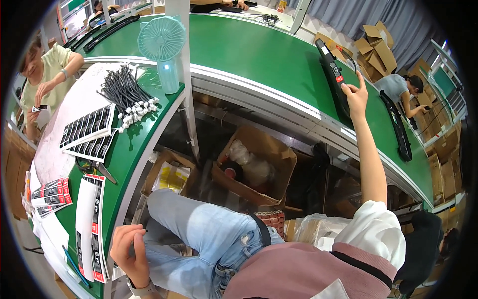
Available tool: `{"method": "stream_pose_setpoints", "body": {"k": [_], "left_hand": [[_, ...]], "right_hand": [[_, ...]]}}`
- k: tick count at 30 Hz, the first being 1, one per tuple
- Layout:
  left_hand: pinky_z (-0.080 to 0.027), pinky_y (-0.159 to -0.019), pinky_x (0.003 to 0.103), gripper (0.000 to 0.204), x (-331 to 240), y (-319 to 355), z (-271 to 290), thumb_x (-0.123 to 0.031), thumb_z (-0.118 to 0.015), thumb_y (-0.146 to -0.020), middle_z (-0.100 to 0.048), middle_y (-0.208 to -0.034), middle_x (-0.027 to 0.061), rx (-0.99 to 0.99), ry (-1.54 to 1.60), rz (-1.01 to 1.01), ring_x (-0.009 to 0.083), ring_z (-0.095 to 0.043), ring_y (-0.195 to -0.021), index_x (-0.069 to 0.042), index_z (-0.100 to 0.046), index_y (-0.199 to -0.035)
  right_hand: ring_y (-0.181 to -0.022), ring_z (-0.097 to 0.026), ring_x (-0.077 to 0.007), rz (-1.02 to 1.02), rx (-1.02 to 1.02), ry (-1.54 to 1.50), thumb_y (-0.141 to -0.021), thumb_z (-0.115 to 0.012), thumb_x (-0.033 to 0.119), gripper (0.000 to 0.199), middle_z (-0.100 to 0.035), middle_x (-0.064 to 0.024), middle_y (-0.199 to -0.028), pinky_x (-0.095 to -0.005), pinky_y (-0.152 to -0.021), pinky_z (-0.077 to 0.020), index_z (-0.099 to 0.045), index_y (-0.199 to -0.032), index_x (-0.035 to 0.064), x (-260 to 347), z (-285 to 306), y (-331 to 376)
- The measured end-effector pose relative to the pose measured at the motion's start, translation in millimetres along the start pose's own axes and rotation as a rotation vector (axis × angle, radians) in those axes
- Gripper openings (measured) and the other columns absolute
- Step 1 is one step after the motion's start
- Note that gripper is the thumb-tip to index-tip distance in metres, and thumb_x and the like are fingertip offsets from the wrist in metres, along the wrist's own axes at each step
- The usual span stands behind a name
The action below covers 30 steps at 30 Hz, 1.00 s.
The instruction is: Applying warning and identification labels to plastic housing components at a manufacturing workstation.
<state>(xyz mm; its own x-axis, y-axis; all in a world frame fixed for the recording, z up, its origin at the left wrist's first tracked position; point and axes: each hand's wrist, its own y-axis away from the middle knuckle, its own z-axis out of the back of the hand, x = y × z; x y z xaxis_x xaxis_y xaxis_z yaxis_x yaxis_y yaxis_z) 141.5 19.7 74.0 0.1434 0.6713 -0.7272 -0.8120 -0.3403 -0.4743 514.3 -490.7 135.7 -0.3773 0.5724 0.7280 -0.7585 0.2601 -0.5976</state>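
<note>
On the green conveyor belt, my right hand point(355, 97) reaches out to a long black plastic bar point(328, 67) with a white and a red label. Its thumb lies on the bar beside the red label, while the index finger stretches along the far edge; the other fingers are mostly hidden. My left hand point(130, 251) hovers beside the side table, over my lap. Its fingers are curled in, with a small dark bit at the tips that I cannot make out. Nearest to it lie long label strips point(92, 226) in white, black and red.
The side table point(154, 79) bears a turquoise fan point(162, 45), a bundle of black cables point(127, 92), black label sheets point(89, 129) and scissors point(102, 170). Another black bar point(396, 124) lies farther right. Below stands an open carton point(254, 164). Co-workers sit left and right.
</note>
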Motion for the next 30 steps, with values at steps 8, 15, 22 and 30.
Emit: {"method": "stream_pose_setpoints", "body": {"k": [8,15,22,30], "left_hand": [[-0.046,-0.070,0.033,0.007,7,8,3,-0.001,-0.058,-0.084,-0.065,-0.084,0.0150,-0.010,0.022,0.015,0.0252,-0.059,-0.076,0.004,-0.062,-0.081],[-0.046,-0.071,0.032,0.007,12,13,1,-0.001,-0.058,-0.085,-0.065,-0.084,0.0149,0.003,0.042,0.040,0.0248,-0.060,-0.077,0.004,-0.062,-0.081],[-0.047,-0.071,0.030,0.011,17,22,-13,-0.003,-0.059,-0.084,-0.066,-0.082,0.0148,-0.007,0.111,0.141,0.0229,-0.061,-0.077,0.005,-0.063,-0.079],[-0.047,-0.066,0.028,0.009,18,28,-32,-0.001,-0.060,-0.082,-0.067,-0.080,0.0131,0.066,0.149,0.208,0.0204,-0.063,-0.073,0.005,-0.064,-0.077]], "right_hand": [[-0.064,-0.055,-0.0047,0.093,0.035,0.104,-0.079,-0.072,0.006,0.077,-0.069,-0.0026,-0.076,-0.0197,-0.060,-0.0429,-0.034,-0.146,0.0066,-2,-19,6],[-0.095,-0.067,-0.0274,0.284,0.142,0.540,-0.077,-0.070,0.006,0.080,-0.068,-0.0140,-0.107,-0.0357,-0.086,-0.0511,-0.033,-0.147,0.0167,9,-80,26],[-0.077,-0.059,-0.0276,0.888,0.354,0.159,-0.075,-0.071,0.004,0.033,-0.057,-0.0091,-0.082,-0.0368,-0.070,-0.0486,-0.062,-0.106,0.0103,94,-141,95],[-0.071,-0.055,-0.0217,1.278,0.444,0.028,-0.074,-0.065,0.012,0.010,-0.047,-0.0044,-0.072,-0.0325,-0.068,-0.0423,-0.059,-0.079,0.0060,150,-142,151]]}}
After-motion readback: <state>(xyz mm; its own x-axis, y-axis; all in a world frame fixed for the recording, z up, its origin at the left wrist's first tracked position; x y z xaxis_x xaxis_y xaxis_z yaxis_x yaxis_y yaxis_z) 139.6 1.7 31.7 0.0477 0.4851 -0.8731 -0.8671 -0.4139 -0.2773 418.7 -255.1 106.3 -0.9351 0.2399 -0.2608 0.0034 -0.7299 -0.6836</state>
